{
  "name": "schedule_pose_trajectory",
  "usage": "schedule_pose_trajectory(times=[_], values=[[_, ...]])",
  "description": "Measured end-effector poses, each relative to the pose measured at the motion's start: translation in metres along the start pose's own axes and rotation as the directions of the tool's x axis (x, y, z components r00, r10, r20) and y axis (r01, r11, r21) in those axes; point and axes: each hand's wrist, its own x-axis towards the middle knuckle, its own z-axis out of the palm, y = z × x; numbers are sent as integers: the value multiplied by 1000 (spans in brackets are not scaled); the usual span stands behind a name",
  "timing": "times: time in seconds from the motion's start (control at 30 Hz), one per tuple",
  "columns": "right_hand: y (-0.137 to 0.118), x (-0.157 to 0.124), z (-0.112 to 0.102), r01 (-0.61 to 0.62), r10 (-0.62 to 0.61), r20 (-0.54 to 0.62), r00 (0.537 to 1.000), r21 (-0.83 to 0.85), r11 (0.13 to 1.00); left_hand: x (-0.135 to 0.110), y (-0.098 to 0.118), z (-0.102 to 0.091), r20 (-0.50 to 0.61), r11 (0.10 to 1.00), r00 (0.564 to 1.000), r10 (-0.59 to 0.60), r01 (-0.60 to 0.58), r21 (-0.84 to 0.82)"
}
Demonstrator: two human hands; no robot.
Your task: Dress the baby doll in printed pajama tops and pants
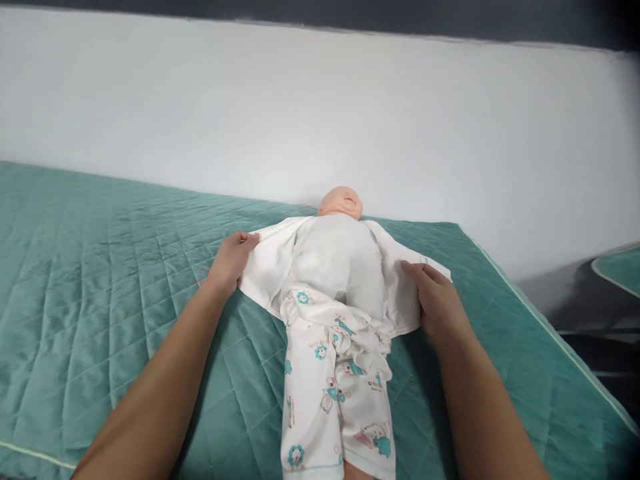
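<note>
While between left hand (233,260) and right hand (439,299), doll (337,257), its shirt (273,257) pinched in both

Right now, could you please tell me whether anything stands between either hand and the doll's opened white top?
Nothing visible does: the left hand and the right hand each hold one side of the white top, spread out beside the doll's torso.

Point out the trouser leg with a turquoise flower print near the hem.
The trouser leg toward the left hand; the other leg shows a pink and teal print there.
</note>
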Motion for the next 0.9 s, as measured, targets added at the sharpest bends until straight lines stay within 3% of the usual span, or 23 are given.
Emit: schedule_pose_trajectory(times=[0.1, 0.2, 0.33, 0.43, 0.53, 0.6, 0.67, 0.77, 0.83, 0.9], values=[[-1, 3, -8, 39, -47, -104, 993, -81, 996, 4, -4, -6, -44, 936, 992, 119, -97, 339], [-7, 3, -18, 55, -114, -202, 973, -277, 959, 3, -8, -8, -34, 832, 985, 167, -122, 541], [-13, 2, -30, 27, -120, -156, 980, -501, 865, -5, -14, -10, -55, 656, 968, 243, -123, 745], [-8, 6, -34, 17, -122, -114, 986, -657, 754, -10, -12, -11, -58, 591, 951, 304, -140, 794], [-1, 6, -28, 79, -252, -126, 960, -739, 669, -17, -4, -3, -52, 579, 915, 399, -207, 789], [0, -1, -19, 260, -437, -71, 897, -714, 650, -25, 4, 6, -28, 612, 862, 505, -336, 716], [-4, -12, -8, 478, -571, 70, 818, -635, 606, -35, 11, 17, 36, 693, 834, 550, -481, 537], [-13, -27, 3, 627, -536, 341, 772, -547, 554, -46, 16, 28, 258, 820, 851, 458, -516, 246], [-17, -33, 5, 637, -463, 438, 771, -562, 528, -48, 15, 29, 394, 852, 842, 370, -476, 216], [-18, -33, 3, 628, -405, 479, 778, -604, 491, -46, 14, 27, 456, 846, 834, 310, -461, 268]])
